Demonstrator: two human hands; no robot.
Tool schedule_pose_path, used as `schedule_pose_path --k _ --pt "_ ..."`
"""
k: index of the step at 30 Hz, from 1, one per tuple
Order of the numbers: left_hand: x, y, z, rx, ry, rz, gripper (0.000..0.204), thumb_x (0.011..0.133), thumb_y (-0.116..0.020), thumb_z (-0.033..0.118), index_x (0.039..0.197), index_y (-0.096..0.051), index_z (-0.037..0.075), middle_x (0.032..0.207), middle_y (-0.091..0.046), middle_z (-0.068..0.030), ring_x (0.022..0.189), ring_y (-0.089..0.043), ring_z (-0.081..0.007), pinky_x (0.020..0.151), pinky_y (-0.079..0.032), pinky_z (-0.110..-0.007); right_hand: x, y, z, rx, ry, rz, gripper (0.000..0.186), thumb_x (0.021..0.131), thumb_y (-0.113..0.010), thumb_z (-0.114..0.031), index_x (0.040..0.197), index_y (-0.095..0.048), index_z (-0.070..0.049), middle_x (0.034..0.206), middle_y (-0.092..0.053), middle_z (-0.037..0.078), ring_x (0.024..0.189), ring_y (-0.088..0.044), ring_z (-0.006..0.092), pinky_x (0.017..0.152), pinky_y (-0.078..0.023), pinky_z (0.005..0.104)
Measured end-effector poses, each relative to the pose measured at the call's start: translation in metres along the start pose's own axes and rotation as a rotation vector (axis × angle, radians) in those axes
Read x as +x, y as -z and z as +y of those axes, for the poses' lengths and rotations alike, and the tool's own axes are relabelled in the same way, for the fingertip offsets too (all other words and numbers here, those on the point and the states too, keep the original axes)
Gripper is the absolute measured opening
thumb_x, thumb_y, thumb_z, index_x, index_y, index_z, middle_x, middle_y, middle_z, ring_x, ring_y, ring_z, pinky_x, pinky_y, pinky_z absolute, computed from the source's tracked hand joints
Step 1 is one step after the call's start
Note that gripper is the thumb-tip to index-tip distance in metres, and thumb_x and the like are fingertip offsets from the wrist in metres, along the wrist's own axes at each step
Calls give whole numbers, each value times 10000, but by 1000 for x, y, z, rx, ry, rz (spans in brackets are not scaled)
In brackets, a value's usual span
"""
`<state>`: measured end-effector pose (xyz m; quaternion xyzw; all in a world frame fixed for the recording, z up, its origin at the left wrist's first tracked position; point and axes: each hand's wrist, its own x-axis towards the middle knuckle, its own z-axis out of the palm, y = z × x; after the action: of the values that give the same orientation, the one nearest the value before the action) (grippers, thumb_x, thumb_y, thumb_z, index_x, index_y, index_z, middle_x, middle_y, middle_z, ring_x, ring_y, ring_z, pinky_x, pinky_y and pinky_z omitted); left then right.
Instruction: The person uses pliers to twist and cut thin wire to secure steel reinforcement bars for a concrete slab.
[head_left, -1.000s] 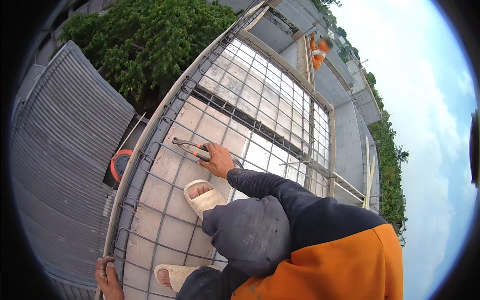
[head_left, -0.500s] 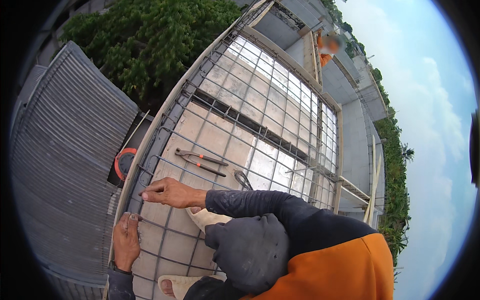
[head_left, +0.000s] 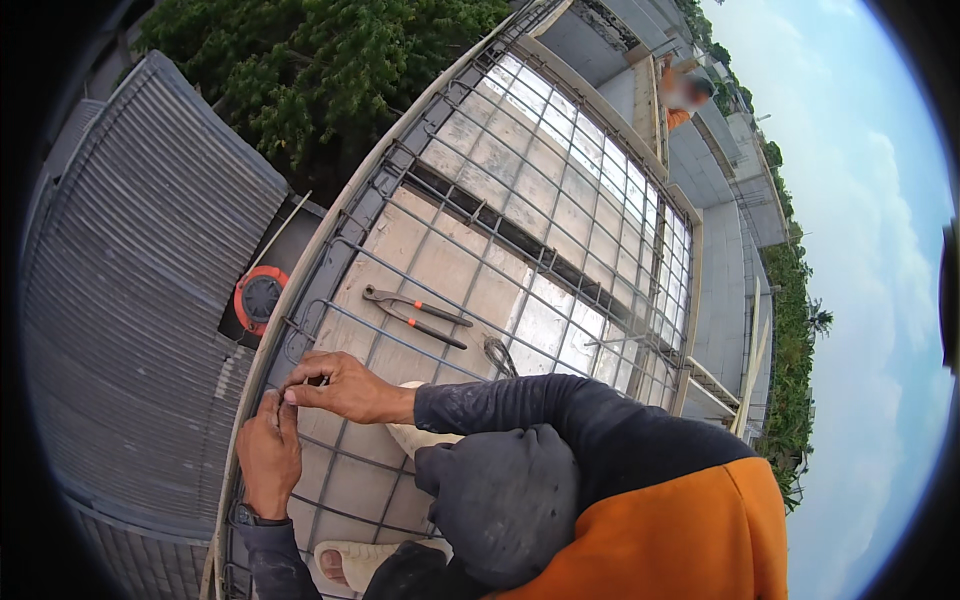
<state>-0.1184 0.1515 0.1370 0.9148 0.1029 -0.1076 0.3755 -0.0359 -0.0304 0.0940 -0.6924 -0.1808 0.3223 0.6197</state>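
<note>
My left hand (head_left: 268, 455) and my right hand (head_left: 345, 388) meet over the left edge of a steel rebar grid (head_left: 420, 255). Fingertips of both are pinched together, nearly touching; whatever they hold is too small and too covered to make out. A pair of pincers (head_left: 418, 318) with dark, orange-marked handles lies on the grid beyond my right hand. Close to it sits a looped bundle of thin dark wire (head_left: 498, 355).
Under the grid are formwork boards (head_left: 390, 235), bordered by a raised wooden edge (head_left: 335, 215). Left of this edge, lower down, are a corrugated roof (head_left: 150, 300) and a round orange-and-black object (head_left: 262, 300). Another person (head_left: 682, 95) is at the far right beside block walls (head_left: 715, 240).
My left hand has moved up and right, and my right hand's fingertips now meet it. The view has shifted slightly; the pincers and wire bundle stay on the grid.
</note>
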Motion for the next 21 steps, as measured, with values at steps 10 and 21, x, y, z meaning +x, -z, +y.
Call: schedule_pose_path --k 10,21 --pt "-2 -22 -8 -901 395 130 337 1023 -731 302 1230 -662 46 884 -718 -55 754 -725 -197 641 -509 -349 10 -24 -16 -206 219 183 249 1093 -573 -257 1162 -599 -19 1126 -539 139 1013 -587 314 917 -489 445" --pt "-24 -79 0 -914 321 -54 265 944 -733 209 1125 -714 16 979 -728 -59 926 -718 -196 814 -555 -354 22 -6 -5 133 -46 252 298 1142 -495 -303 1174 -537 -9 954 -728 133 871 -717 234 862 -580 372"
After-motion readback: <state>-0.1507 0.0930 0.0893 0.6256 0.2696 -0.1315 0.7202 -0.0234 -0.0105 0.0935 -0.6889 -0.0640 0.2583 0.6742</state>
